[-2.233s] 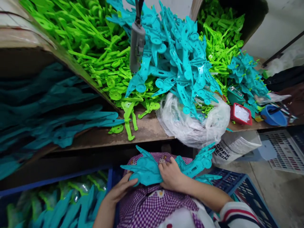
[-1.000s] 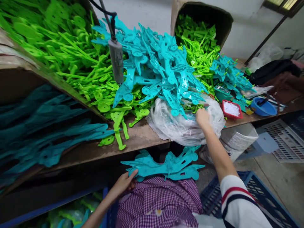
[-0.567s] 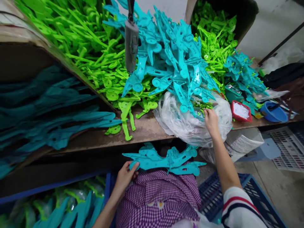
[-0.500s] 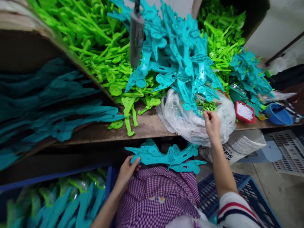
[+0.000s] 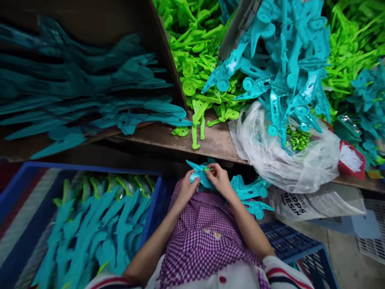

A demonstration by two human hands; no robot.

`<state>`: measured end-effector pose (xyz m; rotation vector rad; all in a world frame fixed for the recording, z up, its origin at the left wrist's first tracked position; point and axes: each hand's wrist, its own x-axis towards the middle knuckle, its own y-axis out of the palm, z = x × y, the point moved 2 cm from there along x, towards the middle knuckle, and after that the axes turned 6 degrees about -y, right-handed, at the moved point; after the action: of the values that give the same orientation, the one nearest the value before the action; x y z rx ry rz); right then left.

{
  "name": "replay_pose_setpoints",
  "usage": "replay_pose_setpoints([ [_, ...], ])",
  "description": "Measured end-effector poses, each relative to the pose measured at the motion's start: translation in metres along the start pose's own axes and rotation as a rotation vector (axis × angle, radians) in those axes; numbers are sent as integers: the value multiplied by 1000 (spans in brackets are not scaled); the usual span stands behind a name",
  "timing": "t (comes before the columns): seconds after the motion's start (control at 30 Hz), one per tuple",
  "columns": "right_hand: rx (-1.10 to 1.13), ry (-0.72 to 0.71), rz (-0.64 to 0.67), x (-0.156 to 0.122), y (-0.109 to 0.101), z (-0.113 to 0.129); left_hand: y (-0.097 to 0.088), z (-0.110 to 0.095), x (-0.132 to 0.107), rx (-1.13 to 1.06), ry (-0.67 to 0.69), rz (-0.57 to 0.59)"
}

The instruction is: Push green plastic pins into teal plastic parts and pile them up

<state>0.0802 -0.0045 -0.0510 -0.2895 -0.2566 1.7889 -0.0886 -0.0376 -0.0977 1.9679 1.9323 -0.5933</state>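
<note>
Across my lap lies a turquoise plastic part [image 5: 250,192], long and flat with pointed ends and round discs. My left hand [image 5: 189,186] grips its left end by a round disc, thumb on top. Fingers pinched, my right hand [image 5: 219,176] holds a small bright green plastic piece [image 5: 206,169] against the part, close to my left hand. The right hand hides the middle of the turquoise part. In front of me on the bench, a clear plastic bag [image 5: 258,140] lies open around a heap of small green pieces [image 5: 300,139].
Piles of turquoise parts [image 5: 288,60] and green parts [image 5: 198,48] cover the wooden bench [image 5: 219,140]. A blue crate [image 5: 90,165] with assembled parts stands at left, another blue crate [image 5: 303,249] at right. A red tray [image 5: 356,170] holds white bits. A grey tool [image 5: 237,30] hangs above.
My right hand has come from the bag of green pieces to the turquoise part on my lap, bringing a small green piece. The view has swung left.
</note>
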Motion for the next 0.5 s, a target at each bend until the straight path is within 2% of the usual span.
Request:
replay_pose_setpoints([
  [0.2,-153,-107,37,2,6,13,4,-1,-1,40,45,-65],
  [0.5,-151,-135,40,7,8,11,3,-3,-3,71,45,-88],
])
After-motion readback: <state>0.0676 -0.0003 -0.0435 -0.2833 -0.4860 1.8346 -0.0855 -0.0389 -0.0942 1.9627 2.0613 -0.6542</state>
